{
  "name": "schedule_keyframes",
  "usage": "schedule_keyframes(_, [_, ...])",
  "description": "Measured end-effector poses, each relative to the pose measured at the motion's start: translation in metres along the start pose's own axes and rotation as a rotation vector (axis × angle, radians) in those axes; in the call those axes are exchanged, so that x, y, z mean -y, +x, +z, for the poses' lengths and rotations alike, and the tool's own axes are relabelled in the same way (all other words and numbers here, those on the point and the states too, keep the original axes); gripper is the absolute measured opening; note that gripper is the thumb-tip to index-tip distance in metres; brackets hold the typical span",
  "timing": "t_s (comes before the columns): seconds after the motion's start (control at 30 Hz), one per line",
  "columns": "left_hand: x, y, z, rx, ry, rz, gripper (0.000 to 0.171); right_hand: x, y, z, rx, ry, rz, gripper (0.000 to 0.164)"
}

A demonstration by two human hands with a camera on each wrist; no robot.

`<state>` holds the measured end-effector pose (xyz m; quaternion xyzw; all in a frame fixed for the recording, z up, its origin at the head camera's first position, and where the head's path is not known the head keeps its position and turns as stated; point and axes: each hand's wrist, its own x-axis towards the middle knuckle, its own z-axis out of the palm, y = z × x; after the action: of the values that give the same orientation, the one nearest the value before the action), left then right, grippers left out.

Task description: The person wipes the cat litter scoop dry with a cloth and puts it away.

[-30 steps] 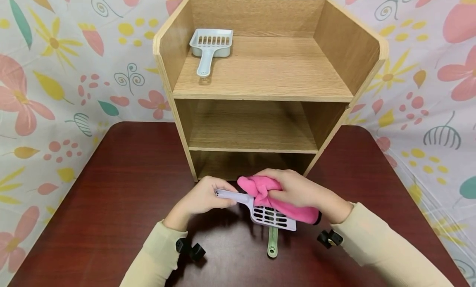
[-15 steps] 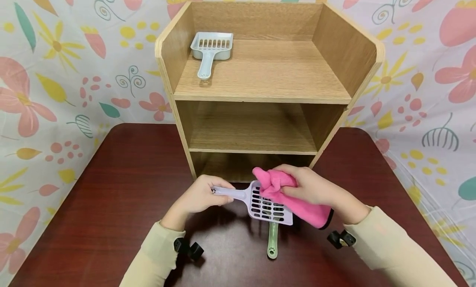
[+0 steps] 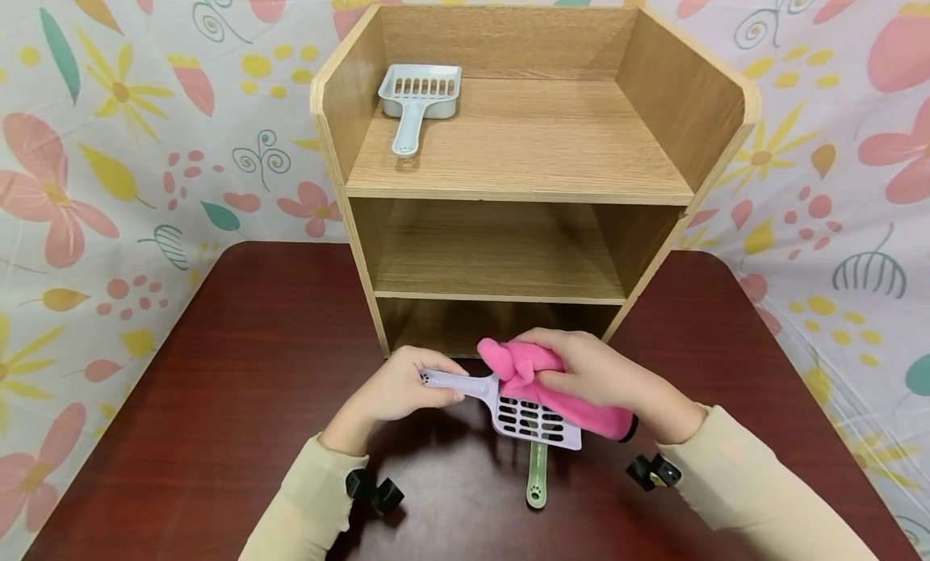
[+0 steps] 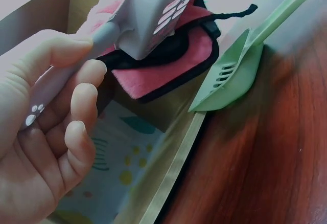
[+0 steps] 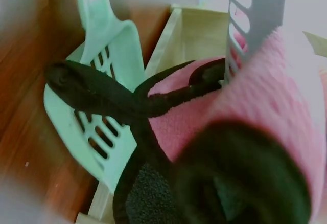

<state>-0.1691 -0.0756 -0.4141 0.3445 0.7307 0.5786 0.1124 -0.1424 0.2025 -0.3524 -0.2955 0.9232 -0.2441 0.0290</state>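
Gripped by your right hand is the cloth; pinched in your left hand, the purple scoop. Over the table, before the shelf's bottom front edge, they touch above the green scoop (blue scoop: top board, left edge).

Dark reddish table carries wooden shelf unit and green scoop. Pale blue scoop on unit's top board, left side.
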Motion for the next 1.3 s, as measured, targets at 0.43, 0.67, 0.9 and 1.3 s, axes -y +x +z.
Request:
schedule_keyframes(0.43, [-0.011,-0.004,-0.011,-0.052,0.073,-0.009,0.020,-0.004,-0.010,0.004,-0.135,0.052,0.045,0.045])
schedule_keyframes(0.67, [-0.015,-0.007,-0.018,-0.083,0.089,-0.007,0.022,-0.004,-0.027,0.007,-0.311,0.096,0.090,0.049])
schedule_keyframes(0.9, [-0.015,-0.008,-0.020,-0.139,0.107,0.039,0.023,0.007,-0.037,0.012,-0.441,0.226,0.227,0.048])
schedule_keyframes(1.3, [-0.013,-0.006,-0.014,-0.278,0.068,0.077,0.024,0.032,-0.036,0.032,-0.701,0.597,0.357,0.048])
